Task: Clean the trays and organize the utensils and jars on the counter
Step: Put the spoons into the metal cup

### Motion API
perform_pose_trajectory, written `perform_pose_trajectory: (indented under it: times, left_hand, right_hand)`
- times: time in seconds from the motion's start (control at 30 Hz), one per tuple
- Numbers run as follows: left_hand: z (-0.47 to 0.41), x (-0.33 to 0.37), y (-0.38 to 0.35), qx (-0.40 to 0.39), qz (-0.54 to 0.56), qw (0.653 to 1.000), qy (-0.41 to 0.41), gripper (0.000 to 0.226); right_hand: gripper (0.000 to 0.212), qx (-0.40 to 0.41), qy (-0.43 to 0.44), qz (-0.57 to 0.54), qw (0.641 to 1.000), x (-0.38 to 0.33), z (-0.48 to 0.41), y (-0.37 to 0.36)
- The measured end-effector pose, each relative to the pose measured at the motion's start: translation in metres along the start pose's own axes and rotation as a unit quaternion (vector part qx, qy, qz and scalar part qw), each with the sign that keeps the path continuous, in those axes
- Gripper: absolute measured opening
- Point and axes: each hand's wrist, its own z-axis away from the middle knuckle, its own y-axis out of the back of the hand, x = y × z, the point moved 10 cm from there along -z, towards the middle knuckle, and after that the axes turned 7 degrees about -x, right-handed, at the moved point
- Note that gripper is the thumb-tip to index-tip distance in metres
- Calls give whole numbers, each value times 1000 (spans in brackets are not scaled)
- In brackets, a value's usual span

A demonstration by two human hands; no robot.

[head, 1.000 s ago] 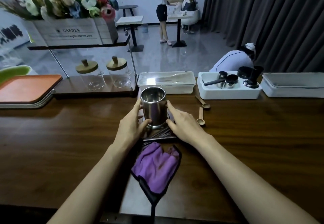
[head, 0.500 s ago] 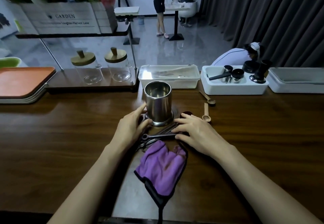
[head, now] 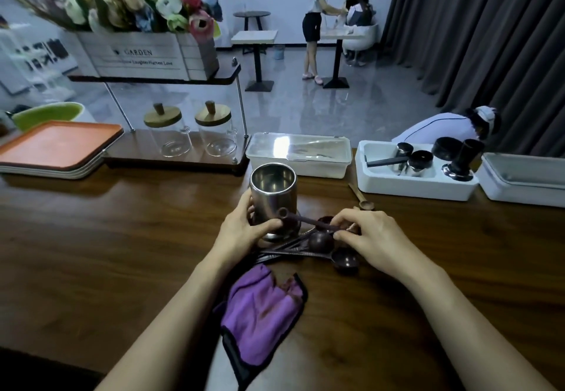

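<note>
A steel cup [head: 273, 198] stands upright at the middle of the wooden counter [head: 107, 237]. My left hand [head: 241, 231] curls round its lower left side. Just in front of the cup lies a bundle of dark wooden spoons [head: 319, 245]. My right hand [head: 367, 234] pinches one dark spoon [head: 305, 221] near its bowl end and holds it lifted, its ringed handle tip against the cup. A purple cloth [head: 263, 308] lies crumpled near the front edge. Two glass jars [head: 191, 135] with wooden lids stand on the low shelf behind.
Stacked orange trays [head: 55, 146] sit at the far left. A lidded clear box [head: 298, 153], a white bin of coffee tools [head: 415, 173] and a white lidded box [head: 522, 179] line the back. Two light wooden spoons [head: 363, 201] lie beside the bin. People are beyond the counter.
My right hand left the cup, came down onto the spoon bundle and has picked one dark spoon up. The left hand stayed on the cup.
</note>
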Motion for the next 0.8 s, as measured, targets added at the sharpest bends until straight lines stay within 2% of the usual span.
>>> perform_pose_trajectory:
  times: [0.17,0.33,0.43,0.57,0.67,0.8]
  left_hand:
    - [8,0,-3,59,-7,998,5,72]
    - [10,0,-3,71,-10,997,2,75]
    - [11,1,-3,71,-9,997,-2,79]
    - [11,-2,-3,66,10,998,1,81]
    - [12,-2,-3,65,12,998,-2,82]
    - [10,-4,-3,63,16,998,2,83]
  right_hand:
    - [42,-51,-4,-124,991,21,0,0]
    - [34,1,-17,-213,977,37,-9,11]
    - [23,24,-46,-304,951,39,-19,11]
    - [42,18,-43,-382,923,35,-29,6]
    - [26,39,-20,-363,931,33,-32,8]
    - [6,80,-38,-322,943,37,-39,6]
